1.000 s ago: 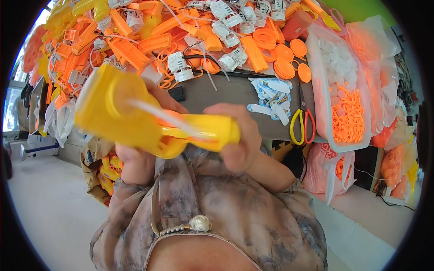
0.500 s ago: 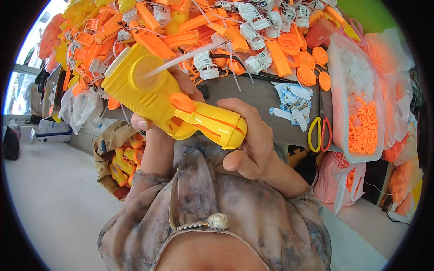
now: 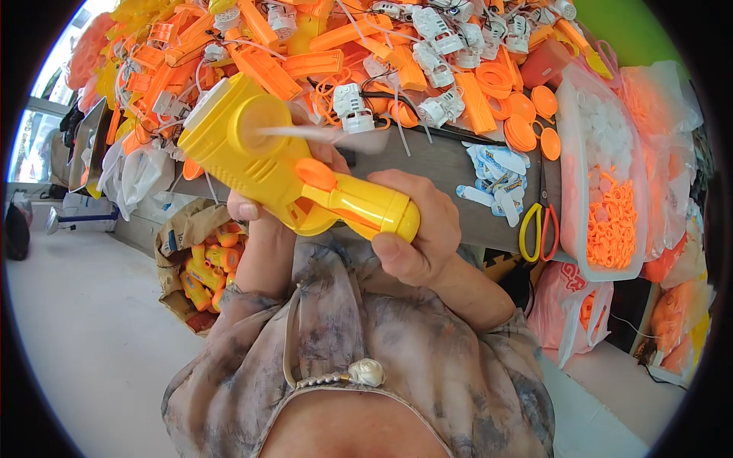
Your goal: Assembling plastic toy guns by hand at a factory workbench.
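The yellow toy-gun housing [image 3: 252, 153] is held above the near edge of the tabletop [image 3: 477, 225], to the left of the scissors [image 3: 544, 200], with the left hand [image 3: 243, 208] wrapped round its wide body and the right hand [image 3: 427, 229] grasping the end of its grip. This piece looks largely put together: the shell appears closed into one form, an orange trigger [image 3: 315, 174] sits in place, and orange shows along a slit in the grip. None of the stickers [image 3: 500, 179] lying just left of the scissors can be seen on its facing side. Similar yellow and orange toys fill a paper bag [image 3: 169, 243] far to the left of the scissors, probably pieces at a like or later stage. Much seems left overall, since white wired units [image 3: 353, 107] and orange trough-shaped parts [image 3: 263, 69] are heaped beyond and left of the scissors, and orange rings [image 3: 611, 229] lie in a plastic tub [image 3: 617, 273] to their right. A pale strip [image 3: 313, 133] at the housing's round face is too blurred to identify. The housing hides its own underside and most of the left palm, and the heap's far side is cut off.
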{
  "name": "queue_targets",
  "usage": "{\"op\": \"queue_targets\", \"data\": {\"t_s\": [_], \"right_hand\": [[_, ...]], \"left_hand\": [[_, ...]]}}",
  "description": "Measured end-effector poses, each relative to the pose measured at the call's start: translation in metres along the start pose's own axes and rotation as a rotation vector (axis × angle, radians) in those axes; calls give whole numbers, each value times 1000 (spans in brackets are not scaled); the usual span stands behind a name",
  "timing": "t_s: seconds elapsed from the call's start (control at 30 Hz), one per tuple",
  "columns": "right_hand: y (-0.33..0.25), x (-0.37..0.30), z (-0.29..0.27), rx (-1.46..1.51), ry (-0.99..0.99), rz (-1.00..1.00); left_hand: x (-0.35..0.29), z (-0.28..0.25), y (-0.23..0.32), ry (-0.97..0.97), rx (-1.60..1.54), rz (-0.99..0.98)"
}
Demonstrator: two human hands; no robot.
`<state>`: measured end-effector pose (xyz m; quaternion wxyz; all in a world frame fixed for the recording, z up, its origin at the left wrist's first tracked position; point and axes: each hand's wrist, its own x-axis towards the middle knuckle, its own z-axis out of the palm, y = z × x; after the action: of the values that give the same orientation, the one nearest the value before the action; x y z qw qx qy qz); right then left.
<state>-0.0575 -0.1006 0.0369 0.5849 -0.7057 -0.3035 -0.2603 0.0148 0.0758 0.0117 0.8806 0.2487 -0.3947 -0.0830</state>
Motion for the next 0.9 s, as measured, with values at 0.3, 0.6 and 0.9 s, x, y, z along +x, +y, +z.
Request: {"op": "queue_targets", "data": {"t_s": [0.3, 0.6, 0.9], "right_hand": [[-3, 3, 12, 19, -7, 182], [-7, 16, 20, 152, -13, 346], [2, 22, 15, -256, -64, 65]], "left_hand": [[-5, -8, -9, 192, -158, -49], [-4, -17, -10, 218, -229, -15], [-5, -17, -10, 153, -207, -6]]}}
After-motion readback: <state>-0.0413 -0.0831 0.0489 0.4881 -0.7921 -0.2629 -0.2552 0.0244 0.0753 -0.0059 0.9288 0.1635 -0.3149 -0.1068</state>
